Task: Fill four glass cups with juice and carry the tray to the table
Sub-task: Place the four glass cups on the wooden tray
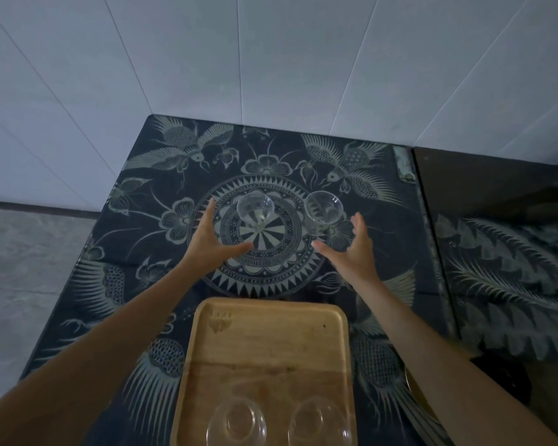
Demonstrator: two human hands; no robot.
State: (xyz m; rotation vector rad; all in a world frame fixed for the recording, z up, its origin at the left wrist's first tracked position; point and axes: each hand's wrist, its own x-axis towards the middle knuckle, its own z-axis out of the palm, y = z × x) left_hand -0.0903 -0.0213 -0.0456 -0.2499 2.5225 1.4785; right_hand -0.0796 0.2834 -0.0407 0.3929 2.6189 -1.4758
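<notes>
Two clear glass cups stand on the dark patterned cloth: one on the round centre motif, the other to its right. My left hand is open, fingers spread, just left of and below the first cup, not touching it. On the other side my right hand is open too, just below the second cup and apart from it. A wooden tray lies near me, with two more empty glass cups at its near end.
The dark cloth with fish and flower patterns covers the table, which sits in a corner of white tiled walls. A dark glossy surface adjoins on the right. Grey floor shows at the left.
</notes>
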